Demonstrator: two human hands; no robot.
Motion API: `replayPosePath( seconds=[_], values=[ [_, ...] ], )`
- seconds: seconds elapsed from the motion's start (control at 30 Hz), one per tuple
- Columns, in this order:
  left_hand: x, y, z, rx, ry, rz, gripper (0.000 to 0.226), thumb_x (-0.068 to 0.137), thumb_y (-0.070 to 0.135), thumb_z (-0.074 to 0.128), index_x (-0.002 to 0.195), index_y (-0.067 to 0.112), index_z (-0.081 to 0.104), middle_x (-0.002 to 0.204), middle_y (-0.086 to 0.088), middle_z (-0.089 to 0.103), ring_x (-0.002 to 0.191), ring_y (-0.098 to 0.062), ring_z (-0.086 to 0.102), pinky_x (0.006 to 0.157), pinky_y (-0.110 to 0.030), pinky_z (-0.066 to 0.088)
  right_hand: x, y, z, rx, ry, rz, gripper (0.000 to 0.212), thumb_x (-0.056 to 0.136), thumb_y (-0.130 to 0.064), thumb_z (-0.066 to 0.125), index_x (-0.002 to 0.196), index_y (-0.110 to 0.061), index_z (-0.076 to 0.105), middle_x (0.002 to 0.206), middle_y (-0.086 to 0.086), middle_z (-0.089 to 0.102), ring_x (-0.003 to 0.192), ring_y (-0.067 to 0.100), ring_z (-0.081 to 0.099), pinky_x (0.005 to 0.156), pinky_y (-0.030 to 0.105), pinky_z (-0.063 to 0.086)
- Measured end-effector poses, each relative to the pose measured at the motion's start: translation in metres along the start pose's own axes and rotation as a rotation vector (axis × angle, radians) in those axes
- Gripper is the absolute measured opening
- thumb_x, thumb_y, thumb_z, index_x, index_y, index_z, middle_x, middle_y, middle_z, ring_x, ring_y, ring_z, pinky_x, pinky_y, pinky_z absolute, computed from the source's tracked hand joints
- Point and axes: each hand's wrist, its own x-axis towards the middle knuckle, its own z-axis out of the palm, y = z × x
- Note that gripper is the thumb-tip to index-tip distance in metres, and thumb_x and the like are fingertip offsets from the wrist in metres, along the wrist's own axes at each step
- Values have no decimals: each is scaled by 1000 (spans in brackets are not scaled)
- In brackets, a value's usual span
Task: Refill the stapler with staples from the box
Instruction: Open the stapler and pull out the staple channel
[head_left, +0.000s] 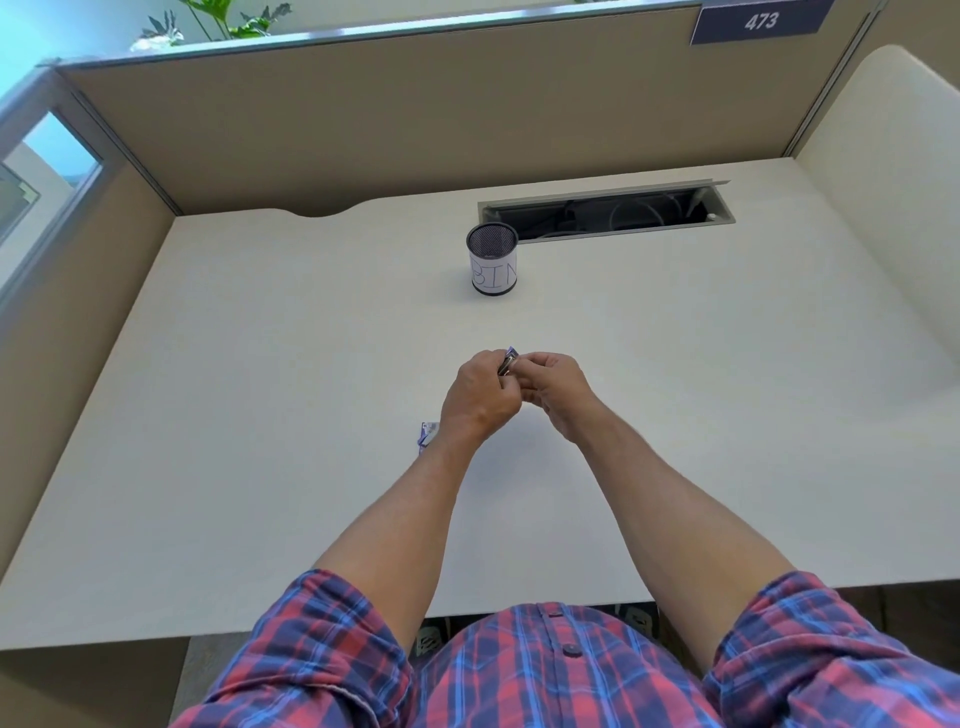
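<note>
Your left hand (480, 395) and right hand (553, 387) meet above the middle of the table (260, 415), knuckles almost touching. Both have their fingers curled round a small stapler (508, 362), which sticks out at the top between them; only its dark metal end and a bit of purple show, tilted up and away from you. The rest of it is hidden inside your fingers, so you cannot tell whether it is opened or which hand carries most of it.

Just below your left wrist, on its outer side, a small purple and white box (427, 435) lies on the table, partly covered by your forearm. Its contents are too small to make out.

Well beyond your hands, a black mesh cup (492, 259) stands upright, wrapped in white paper lettered "BIN". Just past it and to the right, a cable slot (605, 210) in the table stands open with dark cords inside.

Nearer to you than your hands, your rolled plaid sleeves (322, 649) frame the table's edge.
</note>
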Motion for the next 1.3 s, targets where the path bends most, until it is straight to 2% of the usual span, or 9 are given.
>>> replayPosePath(
  seconds=[0.17,0.33,0.43,0.57,0.7,0.83,0.97,1.1,1.3],
  values=[
    [-4,2,0,21,-14,-3,26,74,21,36,84,11,59,84,-3,58,80,-26,57,65,-39,51,-2,-4,-8,-26,-91,7,7,91,-2,71,84,-3,72,79,9,71,73,18,70,72,26,58],
    [-2,2,1,1,-40,0,20,81,13,42,87,14,61,87,-2,59,82,-24,58,67,-36,52,0,-6,-15,-91,-113,-22,11,85,5,75,96,5,74,89,13,74,79,19,73,75,27,60],
    [1,0,2,-35,-50,-13,15,85,9,45,81,13,60,81,1,58,76,-21,55,66,-34,49,1,-5,-18,-103,-109,-39,16,85,7,75,100,8,73,93,16,75,81,22,74,77,28,60],
    [5,1,0,-184,-92,-101,17,80,13,47,78,7,63,69,0,56,65,-17,48,61,-30,44,1,-4,-22,-93,-98,-44,19,82,6,77,101,8,73,97,20,75,87,27,73,87,38,61],
    [8,7,-7,-436,-167,-227,23,76,20,54,75,-2,58,63,-2,45,55,-16,38,51,-26,31,1,-6,-22,-80,-58,-62,21,83,-6,82,97,8,74,85,15,75,77,23,73,77,31,60],
    [11,13,-14,-685,-243,-325,4,68,13,48,66,13,51,59,-1,37,42,-10,26,45,-19,18,1,-10,-21,-67,-29,-92,26,83,-15,85,96,5,75,79,13,76,71,20,72,73,29,60],
    [12,13,-18,-791,-285,-337,12,67,10,47,77,8,53,67,-5,42,48,-13,25,47,-22,18,2,-14,-19,-59,-19,-120,29,84,-14,84,100,9,73,79,15,76,70,20,70,70,29,59],
    [14,12,-19,-872,-313,-350,11,68,11,49,78,11,55,68,-3,48,49,-13,29,47,-21,20,2,-16,-18,-54,-23,-139,29,86,-10,81,103,11,71,80,16,74,69,20,69,70,29,58],
    [15,12,-15,-802,-281,-339,14,70,9,46,81,7,55,67,-4,44,48,-13,28,46,-23,19,0,-15,-16,-90,18,-159,23,86,-9,80,100,8,73,78,15,74,68,21,68,68,29,58]
  ],
)
